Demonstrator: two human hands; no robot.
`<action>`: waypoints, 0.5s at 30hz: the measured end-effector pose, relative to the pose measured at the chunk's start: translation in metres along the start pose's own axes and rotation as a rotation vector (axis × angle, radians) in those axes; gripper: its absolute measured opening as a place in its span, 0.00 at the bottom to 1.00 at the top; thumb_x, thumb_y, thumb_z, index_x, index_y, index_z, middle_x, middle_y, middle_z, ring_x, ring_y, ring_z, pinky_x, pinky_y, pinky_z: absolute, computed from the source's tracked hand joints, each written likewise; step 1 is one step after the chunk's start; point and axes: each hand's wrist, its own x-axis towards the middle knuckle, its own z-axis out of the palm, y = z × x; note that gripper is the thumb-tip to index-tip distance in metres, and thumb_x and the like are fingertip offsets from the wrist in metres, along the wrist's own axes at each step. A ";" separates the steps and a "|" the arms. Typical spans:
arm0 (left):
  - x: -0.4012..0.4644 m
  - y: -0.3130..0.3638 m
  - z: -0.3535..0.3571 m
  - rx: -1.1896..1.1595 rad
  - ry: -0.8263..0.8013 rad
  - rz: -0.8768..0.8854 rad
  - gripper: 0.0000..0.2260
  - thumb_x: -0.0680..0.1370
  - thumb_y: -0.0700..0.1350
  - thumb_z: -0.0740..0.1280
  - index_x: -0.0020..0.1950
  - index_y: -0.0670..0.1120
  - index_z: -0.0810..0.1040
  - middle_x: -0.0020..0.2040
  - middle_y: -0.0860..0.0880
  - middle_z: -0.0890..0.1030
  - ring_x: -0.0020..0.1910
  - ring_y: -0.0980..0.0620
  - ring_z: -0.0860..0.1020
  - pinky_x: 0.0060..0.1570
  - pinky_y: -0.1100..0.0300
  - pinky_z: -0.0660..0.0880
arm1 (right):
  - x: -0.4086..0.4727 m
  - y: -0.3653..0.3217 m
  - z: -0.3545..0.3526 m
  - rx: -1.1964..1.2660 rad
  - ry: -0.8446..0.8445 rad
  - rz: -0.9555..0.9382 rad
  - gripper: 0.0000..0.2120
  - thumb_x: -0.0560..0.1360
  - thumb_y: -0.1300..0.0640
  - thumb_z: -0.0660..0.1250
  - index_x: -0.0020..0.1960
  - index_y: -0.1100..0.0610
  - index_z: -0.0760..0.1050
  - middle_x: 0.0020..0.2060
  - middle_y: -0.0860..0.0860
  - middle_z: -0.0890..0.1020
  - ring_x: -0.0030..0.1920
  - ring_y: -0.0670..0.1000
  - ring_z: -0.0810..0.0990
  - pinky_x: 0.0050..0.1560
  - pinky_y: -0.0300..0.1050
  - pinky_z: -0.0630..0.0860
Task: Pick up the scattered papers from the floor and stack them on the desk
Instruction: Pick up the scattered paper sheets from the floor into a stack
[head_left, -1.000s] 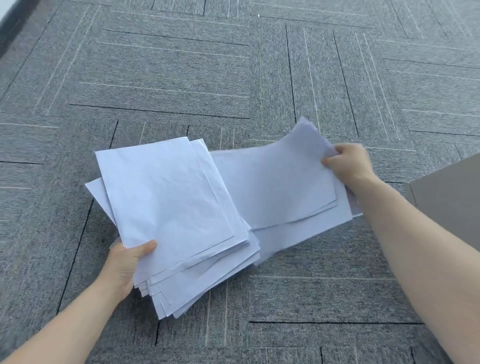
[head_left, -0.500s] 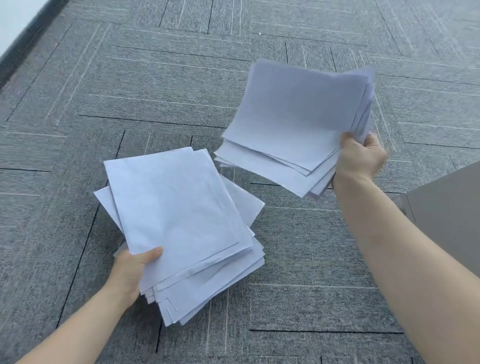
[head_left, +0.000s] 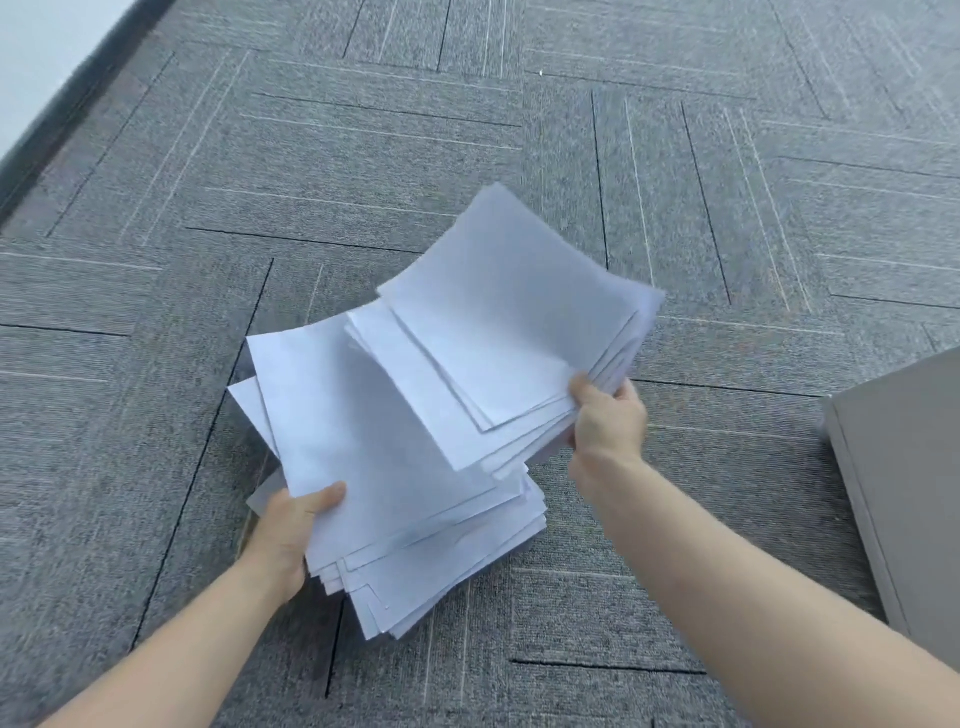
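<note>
Right sheaf (head_left: 498, 332) overlapping left stack (head_left: 363, 447) above carpet (head_left: 363, 156)

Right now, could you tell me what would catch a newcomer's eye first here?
Two bundles of white paper in mid-frame: the left hand holds the bigger stack, the right hand lays a smaller bundle over it. Grey carpet lies all around, a grey panel at the right edge.

Matt white paper sheets (head_left: 363, 447) over rough grey woven carpet (head_left: 363, 171); smooth matt grey board (head_left: 909, 467).

The right hand (head_left: 608, 415) has swung its bundle of sheets (head_left: 498, 332) from out at the far right leftward and nearer, so it now overlaps the stack (head_left: 374, 467) gripped by the left hand (head_left: 291, 525).
</note>
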 end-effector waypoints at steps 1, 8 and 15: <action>-0.001 0.001 0.000 -0.014 0.006 -0.011 0.05 0.79 0.39 0.65 0.53 0.43 0.79 0.52 0.43 0.83 0.49 0.42 0.81 0.49 0.49 0.77 | -0.006 0.012 0.001 -0.020 -0.019 0.042 0.06 0.77 0.63 0.68 0.47 0.52 0.77 0.48 0.53 0.84 0.50 0.56 0.83 0.56 0.55 0.80; -0.003 0.006 -0.002 -0.075 -0.006 -0.065 0.32 0.71 0.71 0.62 0.67 0.52 0.75 0.62 0.47 0.81 0.62 0.43 0.78 0.63 0.40 0.71 | -0.043 0.072 0.008 -0.162 -0.197 0.204 0.07 0.76 0.63 0.69 0.49 0.51 0.76 0.50 0.53 0.85 0.51 0.57 0.84 0.55 0.61 0.81; -0.003 0.014 -0.003 -0.069 -0.020 -0.107 0.31 0.66 0.61 0.74 0.64 0.49 0.78 0.61 0.44 0.82 0.60 0.40 0.78 0.63 0.39 0.71 | -0.056 0.098 0.003 -0.476 -0.316 0.307 0.18 0.75 0.54 0.71 0.59 0.62 0.72 0.52 0.61 0.82 0.27 0.51 0.80 0.34 0.47 0.80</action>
